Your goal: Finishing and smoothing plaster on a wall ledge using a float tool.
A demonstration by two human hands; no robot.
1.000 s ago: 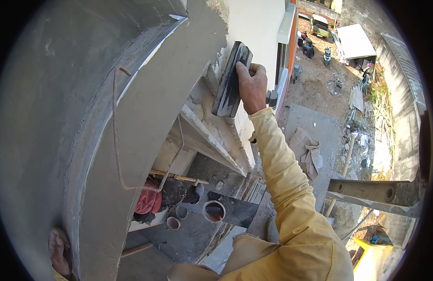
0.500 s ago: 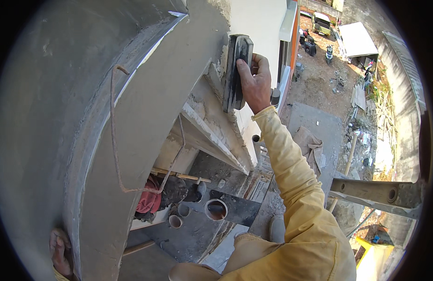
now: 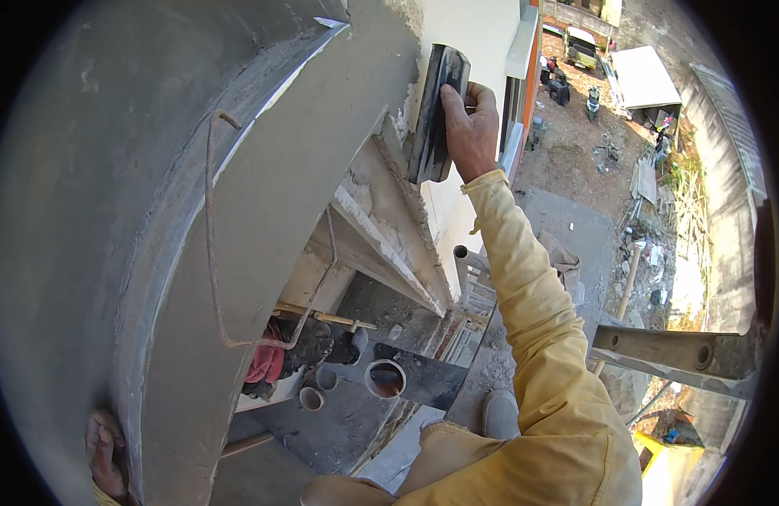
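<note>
Grey plastered wall (image 3: 69,211), right hand (image 3: 474,133), grip pinching a black float (image 3: 434,118), left hand (image 3: 107,460) by that wall, grip unclear

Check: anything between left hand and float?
Yes: in this view, the grey plaster and bent rod lie between the left hand, lower left, and the float. Nothing visible separates the float from the right hand gripping it.

Within a second, the right hand (image 3: 474,135) has moved a dark float (image 3: 434,118) farther out beside a white wall (image 3: 474,29), the yellow sleeve (image 3: 533,291) exposing more of a pipe (image 3: 462,265) and grey shoe (image 3: 499,415) but hiding more brown sheeting (image 3: 560,255).
</note>
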